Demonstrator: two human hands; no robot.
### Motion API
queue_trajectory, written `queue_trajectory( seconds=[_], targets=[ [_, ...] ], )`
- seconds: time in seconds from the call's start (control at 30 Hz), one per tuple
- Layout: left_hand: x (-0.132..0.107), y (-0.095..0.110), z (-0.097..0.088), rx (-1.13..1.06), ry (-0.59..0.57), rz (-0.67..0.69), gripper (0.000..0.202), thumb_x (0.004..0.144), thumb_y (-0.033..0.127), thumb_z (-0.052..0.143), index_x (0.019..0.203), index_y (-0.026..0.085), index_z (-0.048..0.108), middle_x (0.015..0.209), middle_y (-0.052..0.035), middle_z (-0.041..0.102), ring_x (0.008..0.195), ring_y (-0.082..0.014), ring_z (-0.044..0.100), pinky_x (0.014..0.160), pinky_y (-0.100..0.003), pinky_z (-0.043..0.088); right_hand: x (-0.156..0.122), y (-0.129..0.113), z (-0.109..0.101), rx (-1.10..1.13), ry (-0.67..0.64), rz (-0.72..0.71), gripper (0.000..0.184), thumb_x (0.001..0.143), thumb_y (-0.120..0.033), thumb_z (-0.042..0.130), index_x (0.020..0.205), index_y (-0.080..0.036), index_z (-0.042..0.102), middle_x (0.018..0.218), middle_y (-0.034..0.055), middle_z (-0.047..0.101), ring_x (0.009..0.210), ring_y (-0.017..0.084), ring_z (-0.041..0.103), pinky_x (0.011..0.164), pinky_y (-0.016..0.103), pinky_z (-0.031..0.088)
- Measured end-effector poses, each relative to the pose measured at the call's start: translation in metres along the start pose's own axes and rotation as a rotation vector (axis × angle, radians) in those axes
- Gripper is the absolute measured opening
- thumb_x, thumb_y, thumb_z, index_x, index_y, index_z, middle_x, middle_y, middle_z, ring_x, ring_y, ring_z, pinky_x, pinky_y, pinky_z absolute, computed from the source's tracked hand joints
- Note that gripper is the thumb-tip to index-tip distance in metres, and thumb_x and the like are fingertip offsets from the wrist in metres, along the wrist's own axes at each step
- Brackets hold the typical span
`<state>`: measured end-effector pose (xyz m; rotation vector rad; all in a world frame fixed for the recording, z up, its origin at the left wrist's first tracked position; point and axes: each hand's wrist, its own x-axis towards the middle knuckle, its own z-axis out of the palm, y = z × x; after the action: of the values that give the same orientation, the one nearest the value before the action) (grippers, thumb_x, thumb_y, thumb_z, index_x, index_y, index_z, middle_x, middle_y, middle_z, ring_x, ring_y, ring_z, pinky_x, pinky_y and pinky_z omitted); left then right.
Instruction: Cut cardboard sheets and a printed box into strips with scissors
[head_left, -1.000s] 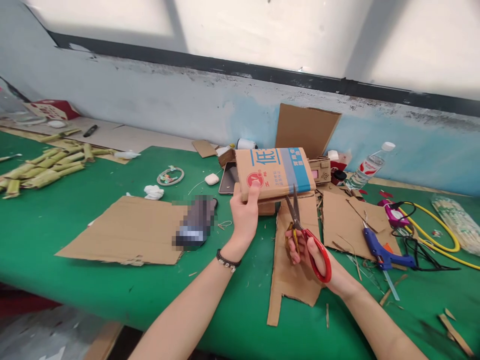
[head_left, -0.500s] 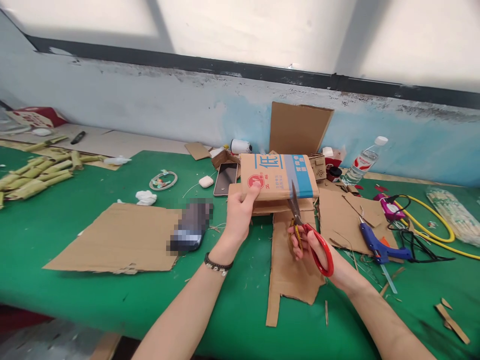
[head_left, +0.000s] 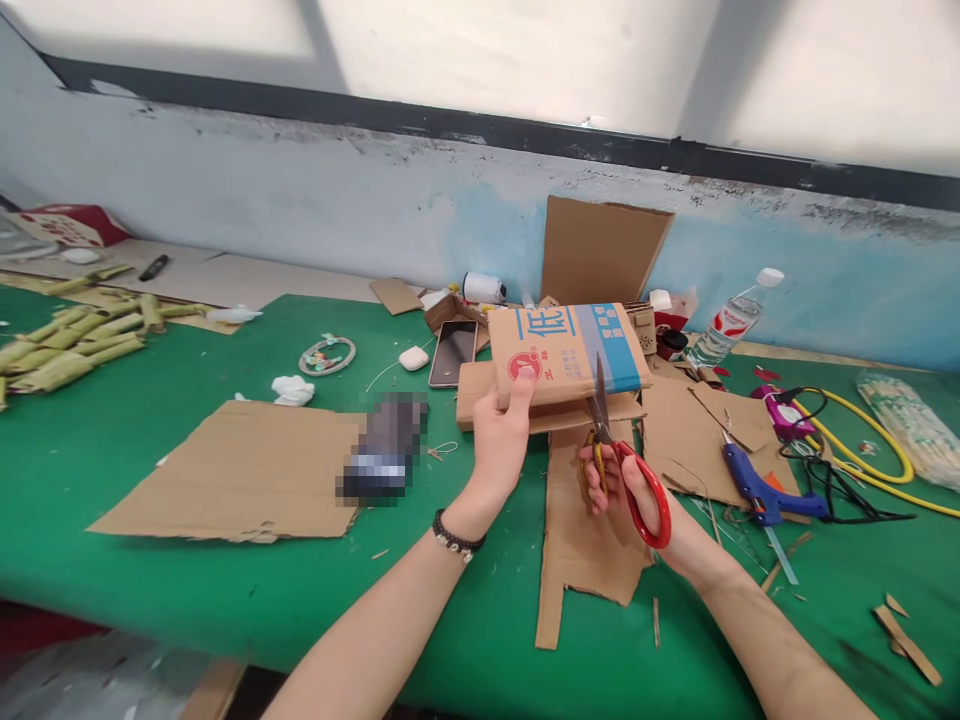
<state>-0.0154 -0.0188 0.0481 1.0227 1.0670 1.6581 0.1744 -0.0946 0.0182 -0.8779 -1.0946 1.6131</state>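
My left hand (head_left: 504,430) grips the near left edge of a folded piece of printed cardboard (head_left: 559,350), thumb on top beside a red round logo. My right hand (head_left: 619,485) is closed round the handles of a pair of scissors (head_left: 602,405), with one red loop and one loop wrapped in yellow. The scissors' blades point up at the near edge of the printed cardboard and overlap its blue band. Whether they bite into it, I cannot tell. Below the hands, a cut cardboard sheet (head_left: 577,540) lies on the green table.
A blue glue gun (head_left: 765,485), a yellow cable (head_left: 862,460) and a water bottle (head_left: 731,325) are on the right. To the left lie a flat cardboard sheet (head_left: 247,470), a phone (head_left: 454,352), a coil of tubing (head_left: 328,354) and several cut green stalks (head_left: 75,345).
My left hand and the printed cardboard have shifted slightly right, and the cardboard has tilted a little. The scissors have moved slightly right, their blades still at the cardboard's near edge.
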Motion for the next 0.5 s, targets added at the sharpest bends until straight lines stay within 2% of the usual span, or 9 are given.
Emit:
queue_trajectory(
  seconds=[0.1,0.23,0.5],
  targets=[
    [-0.0029,0.0015,0.0018,-0.024,-0.020,0.022,0.053,0.100,0.063,0.081,0.123,0.016,0.087,0.124,-0.0114,0.087,0.134,-0.0335,0.076,0.119,-0.041,0.059,0.0038,0.0048,-0.0013,0.017,0.007,-0.030,0.065,0.092,-0.088,0.076,0.106,-0.025,0.074,0.089,0.0017,0.061,0.066,0.016,0.051,0.064,0.035,0.051],
    [-0.0037,0.0017,0.0021,-0.017,-0.005,0.022,0.050,0.098,0.064,0.082,0.107,0.016,0.087,0.118,-0.0122,0.088,0.130,-0.0344,0.078,0.114,-0.041,0.062,0.0043,0.0031,0.0012,0.002,0.010,-0.032,0.064,0.091,-0.088,0.077,0.105,-0.025,0.075,0.088,0.0027,0.061,0.065,0.017,0.051,0.064,0.037,0.050],
    [-0.0053,-0.0005,0.0039,0.000,-0.013,0.020,0.052,0.099,0.065,0.080,0.110,0.014,0.087,0.117,-0.0129,0.088,0.131,-0.0348,0.078,0.116,-0.041,0.062,0.0035,-0.0001,0.0026,-0.038,0.043,-0.051,0.069,0.091,-0.090,0.075,0.111,-0.024,0.073,0.086,0.0005,0.058,0.064,0.015,0.049,0.060,0.034,0.048]
  ],
)
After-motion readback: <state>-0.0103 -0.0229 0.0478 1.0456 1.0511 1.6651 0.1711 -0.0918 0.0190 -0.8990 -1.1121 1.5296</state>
